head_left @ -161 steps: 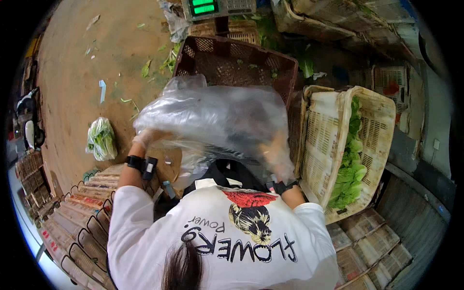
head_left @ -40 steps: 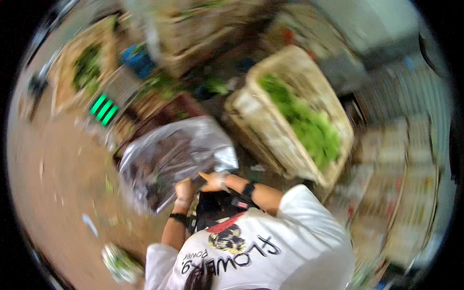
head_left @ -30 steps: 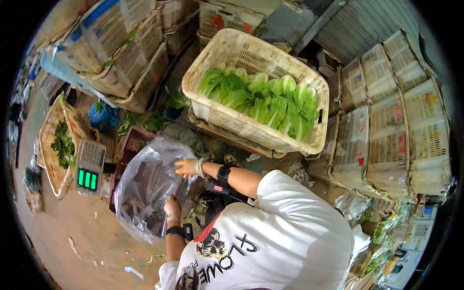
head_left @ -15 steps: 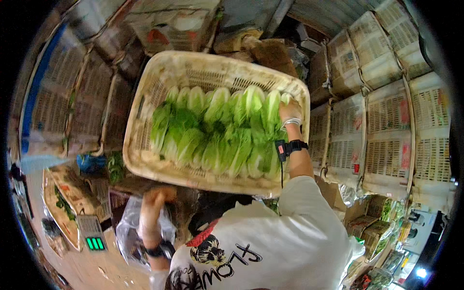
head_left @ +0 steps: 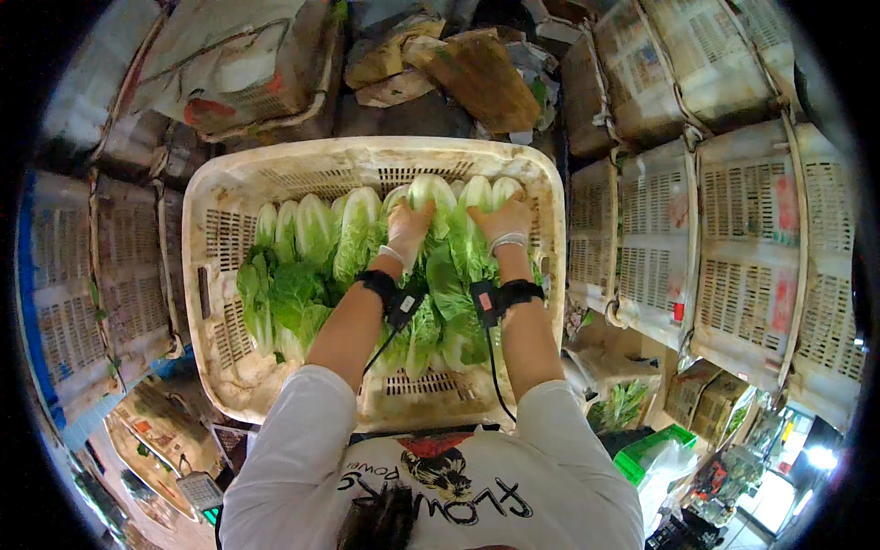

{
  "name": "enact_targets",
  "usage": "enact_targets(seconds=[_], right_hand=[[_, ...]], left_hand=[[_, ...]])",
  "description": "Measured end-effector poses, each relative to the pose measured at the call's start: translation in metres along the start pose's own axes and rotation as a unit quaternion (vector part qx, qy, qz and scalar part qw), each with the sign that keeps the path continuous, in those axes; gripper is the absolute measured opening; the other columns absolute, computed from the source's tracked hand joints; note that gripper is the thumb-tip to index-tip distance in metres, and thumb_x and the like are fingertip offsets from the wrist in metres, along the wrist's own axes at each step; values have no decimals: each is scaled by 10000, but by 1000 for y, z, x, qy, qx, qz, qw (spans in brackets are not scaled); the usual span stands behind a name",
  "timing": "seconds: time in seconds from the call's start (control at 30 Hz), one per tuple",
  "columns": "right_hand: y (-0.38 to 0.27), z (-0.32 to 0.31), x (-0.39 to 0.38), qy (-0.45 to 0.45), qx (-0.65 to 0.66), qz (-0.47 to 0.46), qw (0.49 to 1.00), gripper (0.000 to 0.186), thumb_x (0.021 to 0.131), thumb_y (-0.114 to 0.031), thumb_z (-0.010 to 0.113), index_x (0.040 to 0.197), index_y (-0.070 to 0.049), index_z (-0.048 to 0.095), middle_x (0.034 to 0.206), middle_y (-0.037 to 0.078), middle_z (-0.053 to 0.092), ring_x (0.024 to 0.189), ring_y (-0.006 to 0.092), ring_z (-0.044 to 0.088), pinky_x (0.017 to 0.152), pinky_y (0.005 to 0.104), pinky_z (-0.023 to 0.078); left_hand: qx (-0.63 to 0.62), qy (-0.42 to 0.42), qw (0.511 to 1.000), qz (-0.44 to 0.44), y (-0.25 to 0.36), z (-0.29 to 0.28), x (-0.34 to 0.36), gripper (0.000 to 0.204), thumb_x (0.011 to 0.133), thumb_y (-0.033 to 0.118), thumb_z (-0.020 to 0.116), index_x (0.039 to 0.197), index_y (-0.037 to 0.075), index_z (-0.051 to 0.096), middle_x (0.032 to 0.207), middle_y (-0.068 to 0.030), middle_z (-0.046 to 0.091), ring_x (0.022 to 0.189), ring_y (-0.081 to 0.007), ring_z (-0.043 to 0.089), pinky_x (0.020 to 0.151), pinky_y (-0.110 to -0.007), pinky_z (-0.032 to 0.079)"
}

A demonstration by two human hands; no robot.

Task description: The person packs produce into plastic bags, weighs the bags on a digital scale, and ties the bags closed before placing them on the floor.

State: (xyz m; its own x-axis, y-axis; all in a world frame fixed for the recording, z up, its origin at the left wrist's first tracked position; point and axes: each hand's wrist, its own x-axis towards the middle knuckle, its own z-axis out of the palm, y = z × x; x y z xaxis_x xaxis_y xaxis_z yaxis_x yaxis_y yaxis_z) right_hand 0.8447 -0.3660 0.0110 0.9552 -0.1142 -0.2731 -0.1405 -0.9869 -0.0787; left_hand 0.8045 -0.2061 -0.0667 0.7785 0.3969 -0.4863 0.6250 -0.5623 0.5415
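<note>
A large cream plastic crate [head_left: 225, 353] in front of me holds rows of leafy cabbage heads [head_left: 312, 229], pale ribs at the top, green leaves below. My left hand [head_left: 408, 225] is closed on a head just right of the crate's middle, fingers curled over its pale top. My right hand [head_left: 504, 220] grips the heads at the right end, thumb pointing inward. Both hands wear thin whitish gloves, with black straps and devices on the wrists.
Stacked plastic crates stand on the left [head_left: 69, 275] and right [head_left: 742, 247]. Cardboard scraps [head_left: 477, 78] lie beyond the crate. A green basket [head_left: 646, 449] is at lower right, a scale [head_left: 200, 490] at lower left.
I have turned from the plastic bag in the brown basket to the cabbage crate. My left hand has left the bag area and moved onto the cabbages beside my right hand.
</note>
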Motion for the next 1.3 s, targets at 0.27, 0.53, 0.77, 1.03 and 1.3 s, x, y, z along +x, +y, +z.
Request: enact_targets(seconds=[0.27,0.53,0.77,1.03,1.3], right_hand=[[20,2,2,59,206,11,977,980,636,-523,656,1287,85,249,1117,258,512,1006,360,530,868,395,430],[32,25,14,24,167,-102,980,598,756,-266,559,1249,16,370,1130,275,486,1066,381,472,897,403,396],[37,-5,11,-28,445,-40,894,680,667,-348,671,1219,-16,453,1189,201,499,1093,304,484,907,376,385],[52,34,50,-177,328,-169,913,752,715,-459,605,1301,-69,340,1258,297,356,1063,405,477,902,418,385],[32,30,24,-37,388,-33,920,722,823,-591,358,1216,9,445,1207,216,472,1113,320,458,926,368,353]], left_hand=[[93,102,945,296,40,-11,-27,613,746,476,548,1112,-8,464,1013,-189,523,898,-322,526,754,-421,406],[157,95,961,207,78,31,-31,669,695,499,577,1068,-47,478,1022,-156,546,1001,-268,465,804,-421,340],[-24,77,984,159,56,-6,-37,675,617,461,685,1082,6,504,1025,-156,554,1010,-296,477,853,-390,370],[-150,-52,986,55,3,-13,4,1089,600,612,661,1301,-90,212,1247,-262,406,1151,-351,419,956,-361,342],[-161,-70,984,17,-11,-11,13,1035,608,567,686,1272,-111,275,1221,-284,423,1141,-309,444,940,-361,362]])
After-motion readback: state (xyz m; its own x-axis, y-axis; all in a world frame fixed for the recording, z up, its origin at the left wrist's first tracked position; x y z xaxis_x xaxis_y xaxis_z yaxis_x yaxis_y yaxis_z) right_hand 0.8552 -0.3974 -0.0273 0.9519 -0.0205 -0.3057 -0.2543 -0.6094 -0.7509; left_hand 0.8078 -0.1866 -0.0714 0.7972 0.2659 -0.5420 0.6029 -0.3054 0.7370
